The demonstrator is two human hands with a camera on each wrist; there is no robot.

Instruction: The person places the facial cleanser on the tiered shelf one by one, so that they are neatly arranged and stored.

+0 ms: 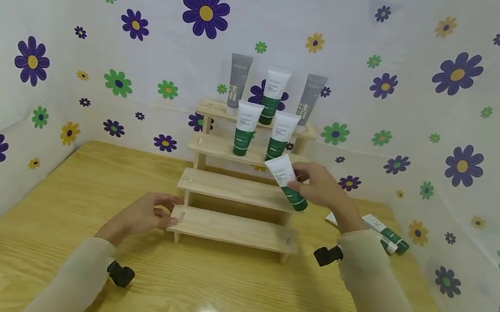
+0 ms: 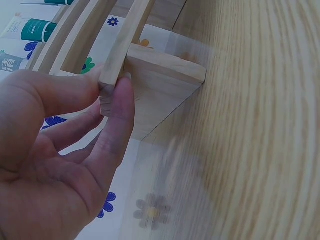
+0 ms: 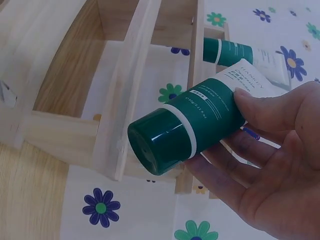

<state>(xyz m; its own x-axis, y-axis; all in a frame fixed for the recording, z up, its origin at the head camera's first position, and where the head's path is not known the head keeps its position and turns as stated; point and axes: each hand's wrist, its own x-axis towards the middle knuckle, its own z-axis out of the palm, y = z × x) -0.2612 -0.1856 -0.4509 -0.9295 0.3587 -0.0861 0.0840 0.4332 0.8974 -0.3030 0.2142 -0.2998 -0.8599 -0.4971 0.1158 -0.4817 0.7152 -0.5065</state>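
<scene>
Clearly, both hands are at the wooden stand point(image 1: 235, 189), a four-step rack on the table point(image 1: 186, 309). At the stand's left end, the left hand point(image 1: 145, 213) pinches the tip of the lowest step point(image 1: 233, 228) between thumb and fingers. Near the stand's right end, the right hand point(image 1: 321, 183) holds a white-and-green tube point(image 1: 284, 178) in a pinch, thumb on one side and fingers on the other. That tube is held in front of the stand — tilted, its green cap point(image 3: 156, 142) pointing down and to the right, over the right end of the second step from the bottom.

On the stand's top step stand a left grey tube point(image 1: 237, 83), a middle white-and-green tube point(image 1: 274, 86) and a right grey tube point(image 1: 311, 97). One step below are two more green-capped tubes point(image 1: 245, 128), side by side and a little apart. To the right of the stand, further tubes point(image 1: 387, 233) lie on the table — the right forearm partly covers them, so their number is hard to tell. Behind the stand hangs a white flowered cloth point(image 1: 158, 54).
</scene>
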